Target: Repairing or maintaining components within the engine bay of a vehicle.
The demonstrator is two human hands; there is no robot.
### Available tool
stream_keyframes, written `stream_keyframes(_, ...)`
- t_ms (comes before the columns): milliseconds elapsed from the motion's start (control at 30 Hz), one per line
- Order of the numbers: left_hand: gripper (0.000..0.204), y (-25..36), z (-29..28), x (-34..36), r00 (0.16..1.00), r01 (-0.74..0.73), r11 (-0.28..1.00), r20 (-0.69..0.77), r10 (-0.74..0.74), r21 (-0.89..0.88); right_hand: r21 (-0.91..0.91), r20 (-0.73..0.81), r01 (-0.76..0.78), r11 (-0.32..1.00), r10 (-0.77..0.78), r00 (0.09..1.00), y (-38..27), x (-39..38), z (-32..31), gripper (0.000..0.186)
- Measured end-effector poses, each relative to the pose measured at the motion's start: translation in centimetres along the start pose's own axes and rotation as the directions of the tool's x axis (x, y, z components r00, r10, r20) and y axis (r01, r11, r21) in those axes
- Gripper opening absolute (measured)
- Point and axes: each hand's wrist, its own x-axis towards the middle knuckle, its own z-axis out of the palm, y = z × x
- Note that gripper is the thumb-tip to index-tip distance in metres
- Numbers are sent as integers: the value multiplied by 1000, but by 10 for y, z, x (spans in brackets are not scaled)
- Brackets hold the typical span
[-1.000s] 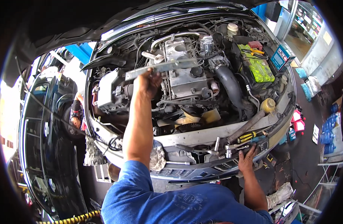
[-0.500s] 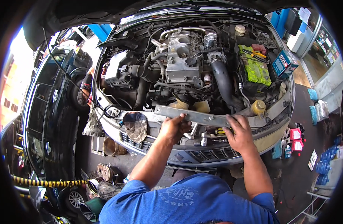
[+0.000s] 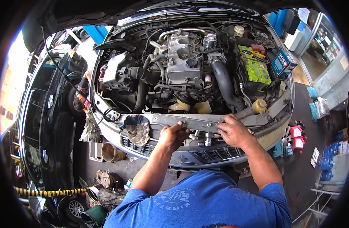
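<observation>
1. Nearest me, my blue shirt point(image 3: 205, 201) fills the bottom of the view, with both forearms reaching forward over the front of the car.
2. My left hand point(image 3: 174, 136) pinches the near edge of a long metal bar point(image 3: 199, 124), thumb on its upper face and fingers curled below.
3. My right hand point(image 3: 235, 131) has its fingers bent over the bar's right end, gripping it; my hand hides where the thumb presses.
4. The bar lies crosswise between my hands, level with the pale crossbar point(image 3: 273, 121) at the front of the engine bay; I cannot tell whether the two touch.
5. A silver socket tool point(image 3: 208, 141) sits just below the bar, above the dark grille point(image 3: 220, 155).
6. Left of my left hand, a stained cloth point(image 3: 138, 131) drapes over the front edge.
7. Beyond the bar are pale yellow fan blades point(image 3: 202, 107), then the grey engine point(image 3: 184, 72), with a thick black hose point(image 3: 224, 84) on its right.
8. Farther right, orange-handled pliers point(image 3: 254, 54) rest on the bright green battery point(image 3: 256, 70), near a blue box point(image 3: 284, 64).
9. Off to the left, a co-worker point(image 3: 82, 91) is beside a dark car point(image 3: 49, 129).
</observation>
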Motion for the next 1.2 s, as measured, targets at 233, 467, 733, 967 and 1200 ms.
stream_keyframes(233, 17, 30, -14, 18, 998, 50, 997, 44, -53, 57, 1, 3, -81, 997, 81, 997, -17, 13, 15, 15)
stream_keyframes(467, 12, 51, -27, 36, 997, 54, 995, 52, -58, 81, 8, 9, -147, 989, 146, 989, -23, 35, 27, 16)
stream_keyframes(733, 17, 50, -29, 44, 993, 82, 991, 70, -90, 105, -58, -1, -78, 995, 79, 997, -30, 58, 40, 25)
stream_keyframes(967, 17, 49, -32, 48, 981, 161, 980, 94, -172, 120, -31, 75, -4, 1000, 6, 997, -22, 64, 51, 18)
stream_keyframes(1200, 18, 51, -22, 61, 979, 188, 959, 40, -201, 211, 137, 80, -64, 989, 53, 995, -18, 85, 47, 20)
